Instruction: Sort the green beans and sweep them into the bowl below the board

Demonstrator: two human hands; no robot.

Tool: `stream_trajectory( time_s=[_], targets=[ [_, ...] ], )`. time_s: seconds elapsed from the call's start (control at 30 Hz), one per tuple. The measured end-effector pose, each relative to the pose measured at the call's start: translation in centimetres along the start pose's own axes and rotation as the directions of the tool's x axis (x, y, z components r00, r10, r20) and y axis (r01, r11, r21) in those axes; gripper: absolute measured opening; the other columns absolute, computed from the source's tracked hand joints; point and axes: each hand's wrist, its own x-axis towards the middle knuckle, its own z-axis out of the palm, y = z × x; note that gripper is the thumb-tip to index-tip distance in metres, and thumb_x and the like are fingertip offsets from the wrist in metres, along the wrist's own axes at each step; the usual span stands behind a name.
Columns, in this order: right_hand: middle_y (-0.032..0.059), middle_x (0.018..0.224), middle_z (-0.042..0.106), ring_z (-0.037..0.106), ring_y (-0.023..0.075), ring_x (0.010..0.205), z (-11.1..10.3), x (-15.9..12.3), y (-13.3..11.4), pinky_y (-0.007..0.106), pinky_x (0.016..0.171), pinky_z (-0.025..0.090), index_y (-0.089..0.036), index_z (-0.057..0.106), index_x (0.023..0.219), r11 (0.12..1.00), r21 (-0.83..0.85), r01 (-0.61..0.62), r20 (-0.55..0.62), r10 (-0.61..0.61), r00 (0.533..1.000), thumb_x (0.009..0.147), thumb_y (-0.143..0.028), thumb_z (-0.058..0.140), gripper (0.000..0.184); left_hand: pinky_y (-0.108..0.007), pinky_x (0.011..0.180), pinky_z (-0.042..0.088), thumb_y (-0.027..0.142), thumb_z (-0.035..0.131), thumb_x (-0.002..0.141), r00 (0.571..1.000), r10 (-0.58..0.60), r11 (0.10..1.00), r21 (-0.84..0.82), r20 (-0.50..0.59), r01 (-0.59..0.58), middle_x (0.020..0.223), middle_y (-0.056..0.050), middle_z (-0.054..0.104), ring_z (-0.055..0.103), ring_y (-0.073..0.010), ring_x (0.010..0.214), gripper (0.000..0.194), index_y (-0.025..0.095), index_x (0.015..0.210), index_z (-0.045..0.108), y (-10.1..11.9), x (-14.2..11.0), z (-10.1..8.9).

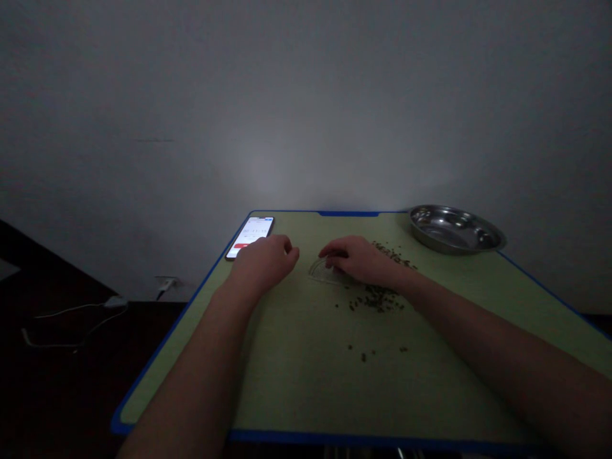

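Note:
My left hand [268,262] hovers over the left side of the table, beside the phone, with fingers curled in and the thumb against them. Whatever it may hold is hidden. To its right, my right hand [357,258] bends over a clear, rounded plastic piece [318,273] lying on the tabletop. Its fingers are curved, with a gap showing between them and the thumb, and I see nothing held there. Small dark bean-like bits [380,299] lie in a loose pile under and around the right wrist. Several strays are scattered nearer me.
A lit phone [255,228] lies at the table's back left. At the back right corner stands a shiny metal basin [454,231]. The pale green table [296,370] has a blue rim and meets a grey wall. A plug and white cable [115,302] are at left.

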Motion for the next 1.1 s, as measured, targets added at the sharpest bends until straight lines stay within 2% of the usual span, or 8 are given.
stream_trajectory(
  time_s=[0.1, 0.3, 0.6, 0.9, 1.1],
  targets=[
    [0.0067, 0.086, 0.075, 0.065, 0.0147, 0.071, 0.3, -0.3, -0.5, 0.027, 0.069, 0.048, -0.014, 0.072, 0.100, 1.000, 0.010, 0.009, 0.021, -0.010, 1.000, 0.080, -0.011, 0.055, 0.027, -0.036, 0.067, 0.046, 0.044, 0.039, 0.085, 1.000, 0.000, 1.000, -0.001, -0.007, 0.000, 0.095, -0.011, 0.071, 0.064, -0.0267, 0.084, 0.037, 0.021, 0.092, 0.067, 0.0, -0.1, 0.1],
    [0.0077, 0.093, 0.075, 0.065, 0.0156, 0.078, 0.8, -1.0, -1.2, 0.027, 0.073, 0.048, -0.014, 0.072, 0.100, 0.998, 0.043, 0.047, 0.044, -0.049, 0.998, 0.081, -0.011, 0.056, 0.025, -0.035, 0.067, 0.045, 0.046, 0.039, 0.086, 1.000, 0.008, 1.000, 0.012, 0.008, -0.008, 0.097, -0.010, 0.071, 0.064, -0.0259, 0.085, 0.038, 0.021, 0.094, 0.067, 0.1, 0.0, 0.1],
    [0.0050, 0.090, 0.075, 0.066, 0.0140, 0.078, 1.3, -1.8, -1.5, 0.025, 0.073, 0.049, -0.016, 0.072, 0.099, 0.989, 0.118, 0.091, 0.108, -0.103, 0.989, 0.081, -0.013, 0.060, 0.022, -0.034, 0.066, 0.045, 0.047, 0.039, 0.086, 1.000, 0.005, 1.000, 0.005, 0.003, -0.005, 0.095, -0.010, 0.071, 0.064, -0.0253, 0.084, 0.039, 0.022, 0.093, 0.068, 0.0, 0.1, 0.3],
    [0.0031, 0.092, 0.074, 0.065, 0.0136, 0.079, 1.3, -2.7, -2.2, 0.024, 0.074, 0.048, -0.018, 0.072, 0.099, 0.975, 0.152, 0.164, 0.182, -0.191, 0.964, 0.082, -0.013, 0.059, 0.022, -0.033, 0.067, 0.045, 0.049, 0.038, 0.086, 1.000, 0.000, 1.000, 0.007, 0.017, 0.000, 0.097, -0.010, 0.072, 0.064, -0.0243, 0.084, 0.041, 0.022, 0.096, 0.067, -0.1, 0.3, 0.5],
    [0.0030, 0.092, 0.074, 0.066, 0.0137, 0.080, 1.0, -3.3, -2.6, 0.024, 0.074, 0.048, -0.017, 0.072, 0.096, 0.968, 0.179, 0.175, 0.253, -0.217, 0.943, 0.082, -0.011, 0.057, 0.021, -0.036, 0.067, 0.046, 0.047, 0.037, 0.086, 1.000, 0.024, 1.000, -0.008, 0.019, -0.023, 0.095, -0.011, 0.071, 0.064, -0.0265, 0.084, 0.041, 0.020, 0.095, 0.067, -0.1, 0.3, 0.5]
  ],
)
